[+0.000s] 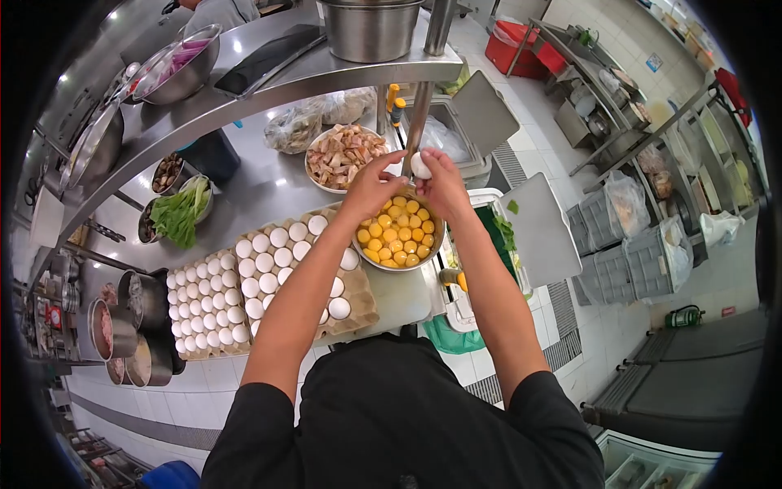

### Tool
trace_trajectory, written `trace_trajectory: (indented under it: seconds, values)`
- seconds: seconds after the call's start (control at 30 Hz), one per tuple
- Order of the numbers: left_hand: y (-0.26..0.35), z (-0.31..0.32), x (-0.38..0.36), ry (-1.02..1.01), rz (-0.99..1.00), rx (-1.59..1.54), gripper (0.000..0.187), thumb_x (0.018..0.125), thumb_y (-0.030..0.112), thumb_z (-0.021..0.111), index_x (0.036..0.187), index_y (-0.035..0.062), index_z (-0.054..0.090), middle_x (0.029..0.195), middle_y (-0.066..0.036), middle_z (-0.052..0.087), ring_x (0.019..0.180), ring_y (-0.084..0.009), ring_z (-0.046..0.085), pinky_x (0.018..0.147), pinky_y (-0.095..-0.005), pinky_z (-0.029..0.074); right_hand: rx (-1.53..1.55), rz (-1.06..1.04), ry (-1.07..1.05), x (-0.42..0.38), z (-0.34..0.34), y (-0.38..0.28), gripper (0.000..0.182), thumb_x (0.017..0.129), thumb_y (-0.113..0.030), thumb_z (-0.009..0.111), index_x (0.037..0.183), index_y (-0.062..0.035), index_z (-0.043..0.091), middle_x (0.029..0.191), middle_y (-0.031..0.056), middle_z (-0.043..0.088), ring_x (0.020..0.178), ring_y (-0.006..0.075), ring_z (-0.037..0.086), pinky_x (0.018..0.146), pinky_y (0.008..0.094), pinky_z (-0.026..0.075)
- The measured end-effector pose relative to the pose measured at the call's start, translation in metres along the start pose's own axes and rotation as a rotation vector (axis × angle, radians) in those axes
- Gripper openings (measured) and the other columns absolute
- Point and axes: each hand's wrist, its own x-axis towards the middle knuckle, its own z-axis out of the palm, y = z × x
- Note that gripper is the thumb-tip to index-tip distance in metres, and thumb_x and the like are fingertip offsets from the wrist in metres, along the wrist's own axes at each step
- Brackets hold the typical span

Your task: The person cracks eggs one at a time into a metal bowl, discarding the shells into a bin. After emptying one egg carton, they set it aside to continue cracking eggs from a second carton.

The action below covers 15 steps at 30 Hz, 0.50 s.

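Note:
A white egg (420, 165) is in the fingers of my right hand (444, 186), above the far rim of a metal bowl (440, 238). Many cracked eggs with whole yellow yolks (397, 231) fill that bowl. My left hand (373, 189) is over the bowl's left side, fingers curved and apart, with nothing visible in them. Left of the bowl, a cardboard tray (365, 303) holds white eggs, partly hidden by my left forearm. Beside it stands another full egg tray (204, 306).
Behind the bowl are a bowl of chopped meat-like pieces (346, 155) and plastic bags (297, 126). Leafy greens (181, 213) lie farther left. A steel shelf (285, 80) overhangs the counter, its post (418, 122) close beyond my hands. Lidded bins (489, 196) stand to the right.

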Motion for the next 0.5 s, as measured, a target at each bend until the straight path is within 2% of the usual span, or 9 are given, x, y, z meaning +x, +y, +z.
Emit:
trace_trajectory:
  seconds: [0.07,0.1,0.17,0.27,0.33,0.4,0.43,0.47,0.5]
  values:
    - [0.003,-0.003,0.005,-0.192,0.086,-0.072,0.050,0.084,0.012,0.073,0.133,0.0114,0.062,0.114,-0.010,0.070,0.084,-0.0131,0.067,0.075,-0.0286,0.054,0.006,0.055,-0.059,-0.014,-0.004,0.004,0.029,0.103,-0.030,0.055,0.120,-0.0070,0.057,0.083,0.0018,0.060,0.059,0.0104,0.055,0.051,0.0256,0.046]
    - [0.004,-0.005,0.006,-0.244,0.002,-0.025,0.046,0.082,0.012,0.074,0.127,0.0110,0.067,0.101,-0.008,0.074,0.082,-0.0125,0.068,0.074,-0.0276,0.054,-0.053,0.062,-0.121,-0.019,-0.006,0.007,0.029,0.103,-0.030,0.055,0.118,-0.0063,0.060,0.084,0.0015,0.060,0.060,0.0095,0.055,0.051,0.0249,0.047]
    - [0.004,-0.011,0.002,-0.272,-0.014,0.025,0.044,0.082,0.012,0.075,0.125,0.0106,0.068,0.098,-0.007,0.074,0.082,-0.0121,0.068,0.074,-0.0276,0.054,-0.143,0.075,-0.241,-0.023,-0.012,0.011,0.032,0.104,-0.032,0.054,0.120,-0.0052,0.064,0.084,0.0000,0.061,0.062,0.0073,0.056,0.053,0.0232,0.048]
    - [0.002,-0.013,-0.006,-0.298,-0.031,0.086,0.040,0.080,0.011,0.074,0.120,0.0099,0.071,0.094,-0.006,0.074,0.080,-0.0118,0.068,0.073,-0.0275,0.054,-0.226,0.135,-0.254,-0.027,-0.012,0.014,0.034,0.104,-0.031,0.055,0.123,-0.0056,0.065,0.082,-0.0018,0.060,0.062,0.0068,0.054,0.053,0.0231,0.048]
    - [0.002,-0.012,-0.014,-0.250,-0.026,0.088,0.039,0.081,0.006,0.070,0.121,0.0039,0.068,0.090,-0.002,0.072,0.076,-0.0085,0.064,0.070,-0.0240,0.052,-0.276,0.158,-0.251,-0.028,-0.010,0.013,0.036,0.102,-0.031,0.057,0.126,-0.0049,0.064,0.083,-0.0025,0.060,0.064,0.0066,0.054,0.054,0.0225,0.047]
    - [-0.002,-0.016,-0.018,-0.232,-0.027,0.121,0.040,0.080,0.005,0.070,0.120,0.0032,0.067,0.096,-0.003,0.070,0.077,-0.0097,0.064,0.071,-0.0253,0.052,-0.550,0.065,-0.280,-0.028,-0.011,0.010,0.038,0.100,-0.030,0.061,0.127,-0.0040,0.063,0.086,-0.0011,0.062,0.067,0.0070,0.057,0.057,0.0228,0.049]
    - [-0.006,-0.019,-0.017,-0.225,0.067,0.227,0.040,0.081,0.005,0.069,0.121,0.0034,0.067,0.103,-0.003,0.069,0.083,-0.0104,0.064,0.074,-0.0264,0.053,-0.552,0.069,-0.285,-0.028,-0.012,0.011,0.038,0.100,-0.030,0.061,0.127,-0.0040,0.063,0.086,-0.0011,0.062,0.067,0.0070,0.057,0.057,0.0228,0.049]
    - [-0.009,-0.021,-0.017,-0.220,0.162,0.333,0.040,0.081,0.004,0.067,0.121,0.0036,0.067,0.111,-0.004,0.067,0.088,-0.0111,0.064,0.077,-0.0275,0.053,-0.810,-0.147,-0.274,-0.028,-0.014,0.012,0.039,0.098,-0.030,0.063,0.128,-0.0037,0.062,0.087,-0.0005,0.062,0.067,0.0072,0.057,0.058,0.0233,0.049]
    - [-0.005,-0.022,-0.019,-0.219,0.160,0.333,0.040,0.081,0.004,0.067,0.121,0.0036,0.067,0.111,-0.004,0.067,0.088,-0.0111,0.064,0.077,-0.0275,0.053,-1.062,-0.370,-0.255,-0.028,-0.016,0.013,0.041,0.097,-0.029,0.065,0.128,-0.0033,0.062,0.088,0.0002,0.063,0.068,0.0075,0.058,0.058,0.0238,0.050]
